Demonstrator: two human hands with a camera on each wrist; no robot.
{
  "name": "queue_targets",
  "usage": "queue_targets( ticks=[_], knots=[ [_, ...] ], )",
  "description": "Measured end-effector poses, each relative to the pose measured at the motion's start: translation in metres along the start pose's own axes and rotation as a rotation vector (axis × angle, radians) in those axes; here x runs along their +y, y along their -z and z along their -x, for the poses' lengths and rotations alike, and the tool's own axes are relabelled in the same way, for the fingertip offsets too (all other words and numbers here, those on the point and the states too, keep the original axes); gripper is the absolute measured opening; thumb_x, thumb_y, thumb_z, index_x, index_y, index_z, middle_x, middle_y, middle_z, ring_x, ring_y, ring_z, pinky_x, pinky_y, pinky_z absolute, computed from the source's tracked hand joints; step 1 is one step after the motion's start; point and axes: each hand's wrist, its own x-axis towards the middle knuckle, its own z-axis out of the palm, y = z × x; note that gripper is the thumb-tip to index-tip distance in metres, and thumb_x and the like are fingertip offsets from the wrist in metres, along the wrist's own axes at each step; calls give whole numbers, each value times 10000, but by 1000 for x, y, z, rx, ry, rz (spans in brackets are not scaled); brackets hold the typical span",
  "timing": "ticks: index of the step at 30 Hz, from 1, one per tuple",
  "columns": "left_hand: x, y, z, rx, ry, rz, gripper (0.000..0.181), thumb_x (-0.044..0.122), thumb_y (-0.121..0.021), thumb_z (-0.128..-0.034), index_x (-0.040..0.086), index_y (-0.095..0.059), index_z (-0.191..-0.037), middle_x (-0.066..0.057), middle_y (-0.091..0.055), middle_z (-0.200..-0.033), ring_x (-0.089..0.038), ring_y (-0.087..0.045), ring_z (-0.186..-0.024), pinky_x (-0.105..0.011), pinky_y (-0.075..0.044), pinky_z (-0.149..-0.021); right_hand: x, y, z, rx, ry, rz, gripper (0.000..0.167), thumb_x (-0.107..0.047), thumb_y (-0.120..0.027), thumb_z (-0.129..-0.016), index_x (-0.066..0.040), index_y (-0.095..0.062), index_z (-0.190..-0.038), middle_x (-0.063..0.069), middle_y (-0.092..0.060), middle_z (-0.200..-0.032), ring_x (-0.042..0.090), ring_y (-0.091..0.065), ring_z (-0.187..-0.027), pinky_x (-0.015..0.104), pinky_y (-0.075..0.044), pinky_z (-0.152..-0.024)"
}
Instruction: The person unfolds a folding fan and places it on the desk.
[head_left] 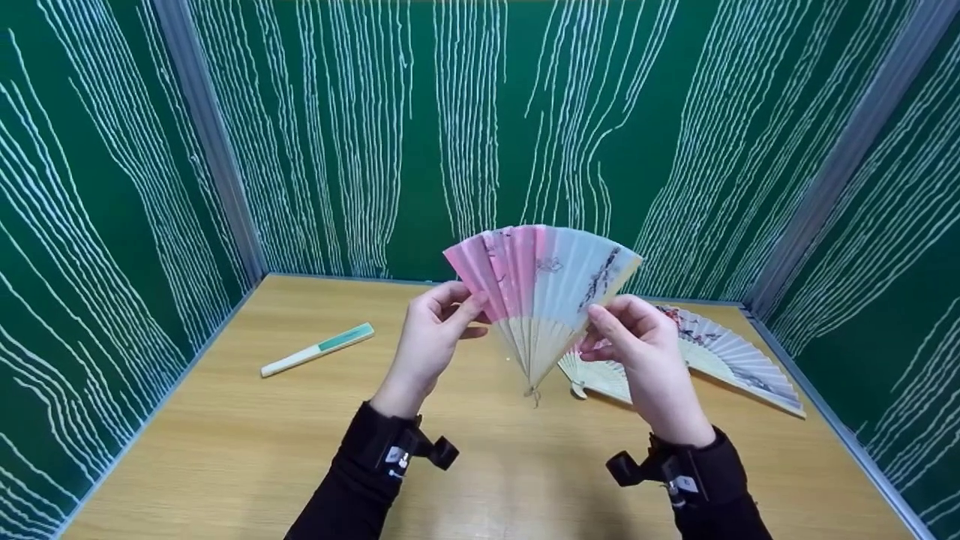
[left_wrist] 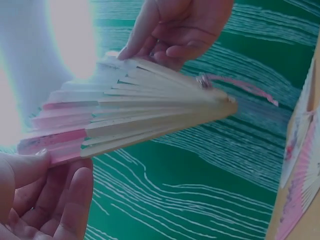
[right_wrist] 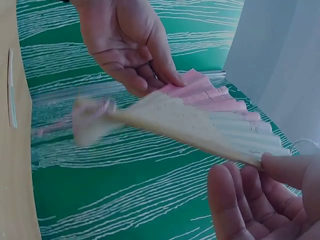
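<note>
A partly spread folding fan, pink on the left and pale blue on the right, is held up above the table between both hands. My left hand pinches its pink outer edge between thumb and fingers. On the other side my right hand pinches the pale blue edge. The bare ribs meet at a pivot at the bottom, from which a thin cord hangs. In the left wrist view, pleats of the fan show between the hands; the right wrist view shows the fan's pivot end blurred.
A folded green-and-white fan lies on the wooden table at the left. Behind my right hand lie an open floral fan and another open fan, partly hidden. Green walls with white lines enclose the table.
</note>
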Motion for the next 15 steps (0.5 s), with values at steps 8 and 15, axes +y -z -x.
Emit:
queue_targets(
  ticks=[8, 15],
  knots=[
    [1, 3, -2, 12, 7, 10, 237, 223, -623, -926, 66, -637, -1103, -134, -662, -1039, -316, -655, -893, -415, -559, -766, 1, 4, -2, 22, 13, 21, 291, -158, -635, -915, 75, -516, -1042, 245, -595, -900, 306, -629, -712, 455, -567, -650],
    [1, 7, -2, 22, 7, 15, 228, 203, -626, -925, 65, -643, -1105, -137, -668, -1036, -319, -657, -896, -423, -560, -763, 3, 7, -3, 38, 4, 54, 318, -208, -605, -937, 78, -532, -1055, 303, -579, -931, 322, -630, -719, 463, -565, -648]
  ],
)
